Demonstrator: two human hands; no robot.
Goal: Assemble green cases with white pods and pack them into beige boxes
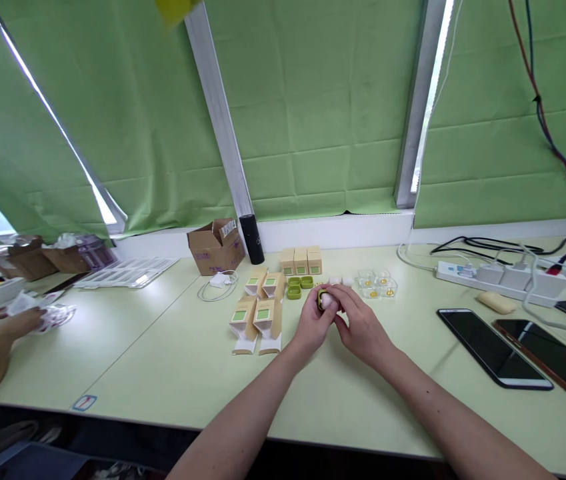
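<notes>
In the middle of the table, my left hand [313,321] and my right hand [363,327] come together, fingers closed round a small rounded white piece [327,301] with a dark, yellow-green rim. The fingers hide much of it, so its exact kind does not show. Just behind my left hand sit several little olive-green square cups [294,292]. White rounded pieces [341,281] lie beyond my fingers. Clear plastic holders [377,283] with yellow centres are to the right. Several opened small cardboard boxes [257,310] with green labels stand at the left.
Three closed small boxes [301,261], a black cylinder [251,239] and a brown carton [216,247] line the back. A white charger [220,280] lies left. Phones [493,347] and a power strip [500,281] occupy the right. Another person's hands [17,325] work at far left.
</notes>
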